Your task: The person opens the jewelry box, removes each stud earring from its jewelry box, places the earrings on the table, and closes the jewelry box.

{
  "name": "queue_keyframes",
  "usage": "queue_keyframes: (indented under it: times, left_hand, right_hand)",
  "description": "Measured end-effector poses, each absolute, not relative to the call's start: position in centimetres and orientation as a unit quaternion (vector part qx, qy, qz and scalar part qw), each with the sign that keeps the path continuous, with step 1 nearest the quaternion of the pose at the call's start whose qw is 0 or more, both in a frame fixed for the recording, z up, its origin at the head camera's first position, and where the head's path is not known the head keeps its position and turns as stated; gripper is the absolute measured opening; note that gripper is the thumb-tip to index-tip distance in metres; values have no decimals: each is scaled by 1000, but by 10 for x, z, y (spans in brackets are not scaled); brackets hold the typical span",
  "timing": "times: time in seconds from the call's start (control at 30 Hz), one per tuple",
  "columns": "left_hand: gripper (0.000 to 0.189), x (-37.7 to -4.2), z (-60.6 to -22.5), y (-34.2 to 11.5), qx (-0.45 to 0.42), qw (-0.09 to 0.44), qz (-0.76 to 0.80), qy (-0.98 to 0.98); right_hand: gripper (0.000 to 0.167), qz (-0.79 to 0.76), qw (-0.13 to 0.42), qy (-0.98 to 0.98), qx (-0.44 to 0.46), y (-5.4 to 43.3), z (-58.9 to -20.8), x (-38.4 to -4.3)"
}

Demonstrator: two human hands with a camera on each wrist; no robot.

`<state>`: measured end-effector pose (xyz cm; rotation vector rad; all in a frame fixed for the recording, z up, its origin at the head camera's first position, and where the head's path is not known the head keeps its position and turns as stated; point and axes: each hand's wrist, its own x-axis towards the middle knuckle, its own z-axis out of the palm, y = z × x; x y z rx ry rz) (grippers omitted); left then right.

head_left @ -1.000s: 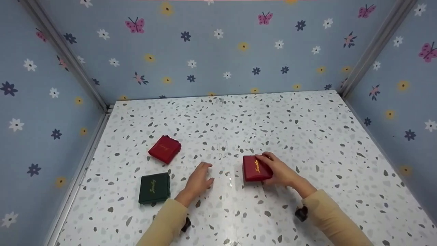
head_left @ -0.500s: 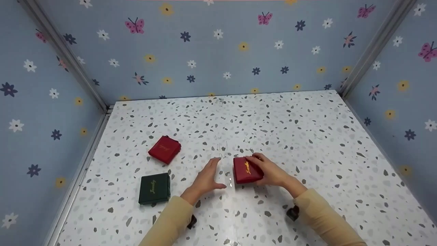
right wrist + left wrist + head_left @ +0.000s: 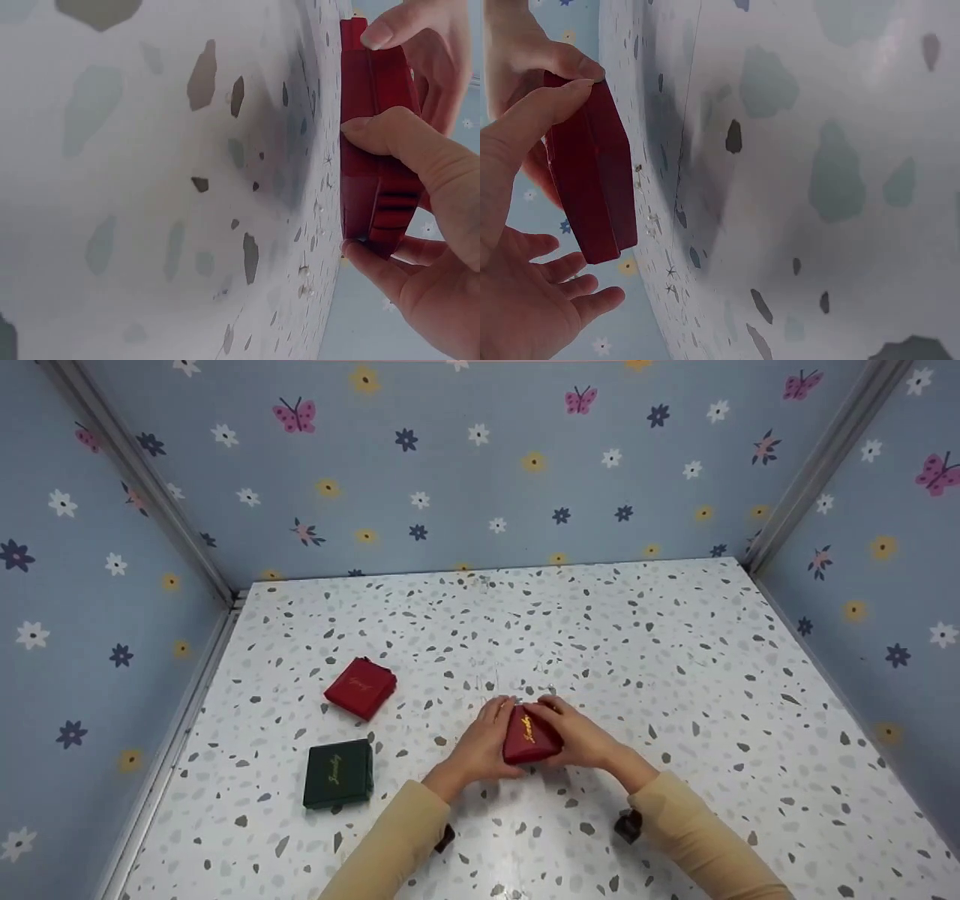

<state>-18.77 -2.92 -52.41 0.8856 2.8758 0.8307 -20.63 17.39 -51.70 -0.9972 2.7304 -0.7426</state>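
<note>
A red jewelry box [image 3: 529, 735] with gold lettering on its lid is between my two hands near the middle of the table, its lid shut. My right hand [image 3: 585, 737] grips its right side; in the right wrist view the thumb [image 3: 390, 135] lies along the box. My left hand [image 3: 484, 742] is at the left side. In the left wrist view its thumb [image 3: 551, 105] touches the box's near edge, while the other fingers [image 3: 592, 304] reach out loosely past the far end, with a gap. A shadow falls on the table beside the box.
Another red jewelry box [image 3: 361, 688] and a dark green one [image 3: 338, 773] sit on the left of the speckled white table [image 3: 675, 660]. Small shiny bits and thin strands [image 3: 304, 274] lie behind the held box. Flower-patterned blue walls [image 3: 480, 472] enclose the table.
My right hand has carried the red box leftward. The left hand has moved right and forward, from apart to touching the box. The other two boxes have stayed put.
</note>
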Motion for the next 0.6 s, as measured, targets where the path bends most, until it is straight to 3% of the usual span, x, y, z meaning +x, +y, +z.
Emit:
queue_keyframes:
  times: [0.23, 0.6]
  left_hand:
    - [107, -193, -524, -22, 290, -15, 219, 932]
    - [98, -204, -522, -32, 243, 5, 216, 945]
  right_hand:
    - [88, -251, 59, 901, -348, 167, -514, -208]
    - [82, -289, 47, 888, -355, 159, -511, -219]
